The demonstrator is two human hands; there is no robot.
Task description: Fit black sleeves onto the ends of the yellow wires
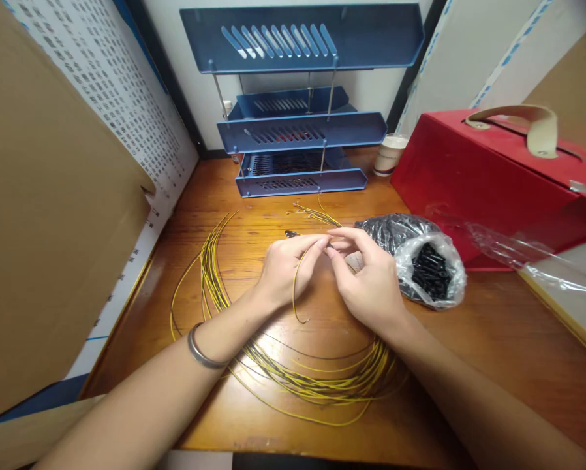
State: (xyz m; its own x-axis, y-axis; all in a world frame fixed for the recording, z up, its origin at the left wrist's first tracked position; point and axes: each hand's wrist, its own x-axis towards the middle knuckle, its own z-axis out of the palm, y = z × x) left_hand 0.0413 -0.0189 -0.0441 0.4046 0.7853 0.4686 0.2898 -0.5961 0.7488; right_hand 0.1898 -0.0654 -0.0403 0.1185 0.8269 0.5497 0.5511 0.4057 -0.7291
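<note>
My left hand [293, 261] is closed in a pinch on a thin yellow wire [294, 287], whose loose end curls down below the fingers. Fingertip to fingertip with it, my right hand [364, 274] pinches a small dark piece that is mostly hidden by the fingers. A large loose coil of yellow and black wires [303, 385] lies on the table beneath both wrists. Just behind the left fingers a dark tip [291, 234] shows. Beside my right hand sits an open clear plastic bag [457, 287] holding small black tubular parts [431, 271].
A blue tiered letter tray [300, 186] stands at the back, with a paper cup [389, 156] next to it. At right is a red box [493, 189] with a beige handle. Cardboard [53, 196] walls the left side. Stripped wire ends [307, 212] lie behind my hands.
</note>
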